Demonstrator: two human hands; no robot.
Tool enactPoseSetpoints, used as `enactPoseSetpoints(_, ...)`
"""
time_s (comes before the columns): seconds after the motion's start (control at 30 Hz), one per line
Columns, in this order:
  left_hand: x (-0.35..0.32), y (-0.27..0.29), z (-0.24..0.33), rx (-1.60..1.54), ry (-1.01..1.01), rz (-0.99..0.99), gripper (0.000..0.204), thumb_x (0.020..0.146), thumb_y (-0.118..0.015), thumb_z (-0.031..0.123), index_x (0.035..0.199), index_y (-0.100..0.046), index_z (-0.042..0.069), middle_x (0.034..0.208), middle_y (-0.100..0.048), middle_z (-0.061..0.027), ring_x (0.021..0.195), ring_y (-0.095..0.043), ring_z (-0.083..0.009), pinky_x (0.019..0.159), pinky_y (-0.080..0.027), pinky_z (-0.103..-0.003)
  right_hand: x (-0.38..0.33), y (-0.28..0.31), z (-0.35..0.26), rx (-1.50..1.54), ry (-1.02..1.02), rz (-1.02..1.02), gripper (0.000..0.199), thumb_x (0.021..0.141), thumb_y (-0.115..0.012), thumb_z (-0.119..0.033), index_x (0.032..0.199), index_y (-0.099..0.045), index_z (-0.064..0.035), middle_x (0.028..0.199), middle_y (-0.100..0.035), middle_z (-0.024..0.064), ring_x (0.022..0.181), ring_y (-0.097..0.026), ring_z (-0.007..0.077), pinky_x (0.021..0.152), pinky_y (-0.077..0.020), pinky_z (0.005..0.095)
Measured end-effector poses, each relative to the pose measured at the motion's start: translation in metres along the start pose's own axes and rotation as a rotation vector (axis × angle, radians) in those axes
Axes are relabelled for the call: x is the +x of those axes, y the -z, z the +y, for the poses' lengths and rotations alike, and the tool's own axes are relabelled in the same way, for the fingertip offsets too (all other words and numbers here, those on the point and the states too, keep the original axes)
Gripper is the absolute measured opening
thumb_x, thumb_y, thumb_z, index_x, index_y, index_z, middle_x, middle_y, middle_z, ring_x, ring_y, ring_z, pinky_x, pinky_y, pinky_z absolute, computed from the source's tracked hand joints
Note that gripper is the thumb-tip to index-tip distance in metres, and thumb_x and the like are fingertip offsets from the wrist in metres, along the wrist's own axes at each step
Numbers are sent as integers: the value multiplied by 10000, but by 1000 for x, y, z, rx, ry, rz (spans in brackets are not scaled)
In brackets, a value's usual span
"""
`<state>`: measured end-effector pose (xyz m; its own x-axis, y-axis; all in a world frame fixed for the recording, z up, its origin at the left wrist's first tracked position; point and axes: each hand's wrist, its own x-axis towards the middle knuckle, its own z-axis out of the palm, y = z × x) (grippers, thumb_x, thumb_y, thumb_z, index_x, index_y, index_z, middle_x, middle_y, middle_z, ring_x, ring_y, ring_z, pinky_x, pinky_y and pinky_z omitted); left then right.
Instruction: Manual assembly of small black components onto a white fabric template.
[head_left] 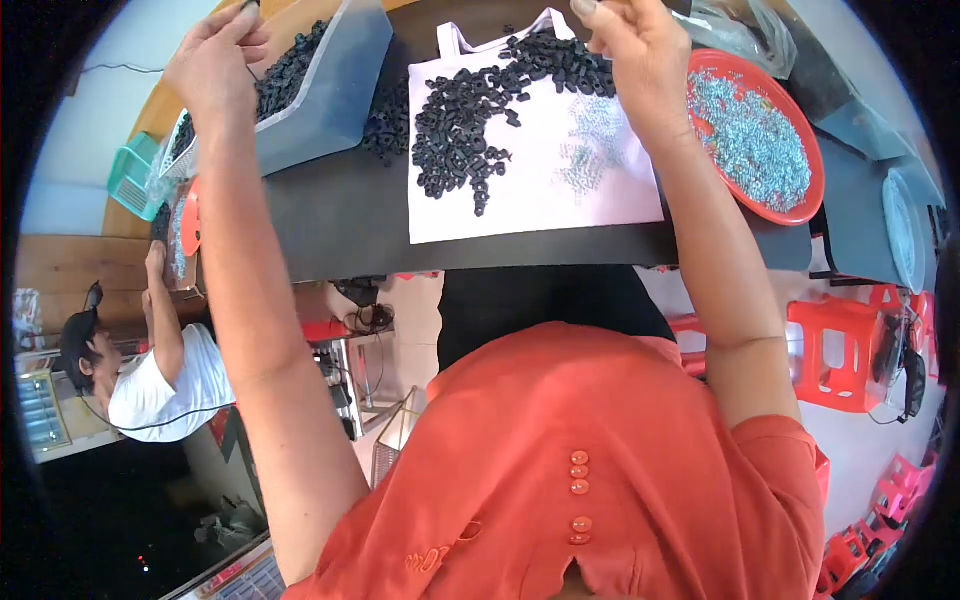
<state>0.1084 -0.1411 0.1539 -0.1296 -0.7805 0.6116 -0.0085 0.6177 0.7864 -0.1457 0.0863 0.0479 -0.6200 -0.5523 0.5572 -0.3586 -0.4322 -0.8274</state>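
My left hand (222,62) is raised at the top edge, fingers pinched on a small black plastic part (250,4). It is above a translucent bin (335,85) of similar black parts. At the top right my right hand (645,60) is also closed, thumb against finger; its fingertips are cut off, so what it holds is hidden. Between them a pale pink cloth bag (540,222) lies flat, bearing a pile of black plastic parts (455,125) and a patch of small silvery metal pieces (590,150). Beside my right forearm, a round red tray (815,190) holds many more silvery pieces.
The dark tabletop (330,215) ends just before my body. A green basket (135,175) and a clear plastic bag (740,35) lie at its sides. Another person (165,370) works at the left. Red stools (835,350) stand at the right; a blue round tray (903,230) is at far right.
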Motion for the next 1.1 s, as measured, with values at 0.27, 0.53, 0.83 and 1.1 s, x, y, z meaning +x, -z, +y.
enactPoseSetpoints(0.27,-166,-58,134,322,-460,-698,145,800,-613,-2,932,-657,-41,934,-683,-119,835,-636,-200,780,-494,-287,4,10,2,66,-73,51,211,856,-667,-51,1054,-626,9,764,-622,32,668,-561,75,577,-442,211)
enactPoseSetpoints(0.53,-228,-53,210,7,-662,-1107,268,530,-670,166,743,-698,6,786,-669,-175,659,-635,-285,467,-448,-311,-14,2,-43,-148,74,23,205,824,-678,-59,985,-634,59,771,-665,137,696,-624,151,638,-498,273)
enactPoseSetpoints(0.83,-260,-123,86,-144,-659,-892,189,610,-672,40,786,-606,19,758,-555,-101,680,-574,-269,548,-475,-351,4,-1,-2,-48,126,21,153,789,-687,-30,914,-658,53,718,-657,90,643,-595,110,587,-475,252)
enactPoseSetpoints(1.1,-231,-105,-5,371,-243,-910,176,741,-747,94,829,-611,26,810,-591,-93,766,-610,-279,655,-489,-379,-2,5,-16,-41,130,10,148,786,-686,-36,899,-660,56,717,-658,85,637,-591,122,594,-475,257)
